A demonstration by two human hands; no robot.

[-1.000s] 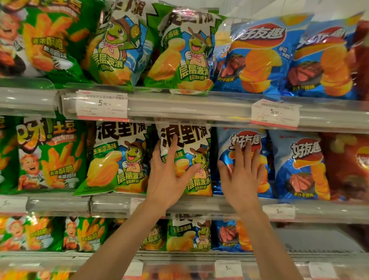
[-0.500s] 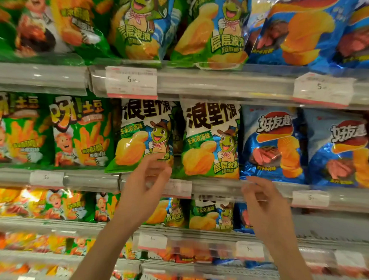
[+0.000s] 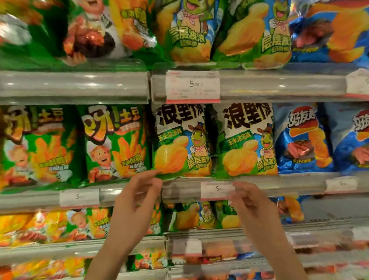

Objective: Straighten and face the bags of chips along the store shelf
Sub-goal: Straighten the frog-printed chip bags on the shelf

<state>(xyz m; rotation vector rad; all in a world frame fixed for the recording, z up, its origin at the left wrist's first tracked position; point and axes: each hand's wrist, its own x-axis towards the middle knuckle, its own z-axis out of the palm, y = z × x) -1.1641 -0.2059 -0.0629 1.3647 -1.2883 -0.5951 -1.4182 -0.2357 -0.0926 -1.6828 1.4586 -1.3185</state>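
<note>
Left hand — fingertips pinching bottom left corner of green chip bag. Right hand — fingers loosely curled, empty, at shelf rail by price tag.

Bright, even store light; motion blur and wide-angle warping toward edges.

We note white price tags clipped along the clear shelf-edge rails; print beyond "5" is too blurred to read.

Glossy, crinkled foil chip bags sit behind clear shiny plastic shelf rails holding paper price tags.
</note>
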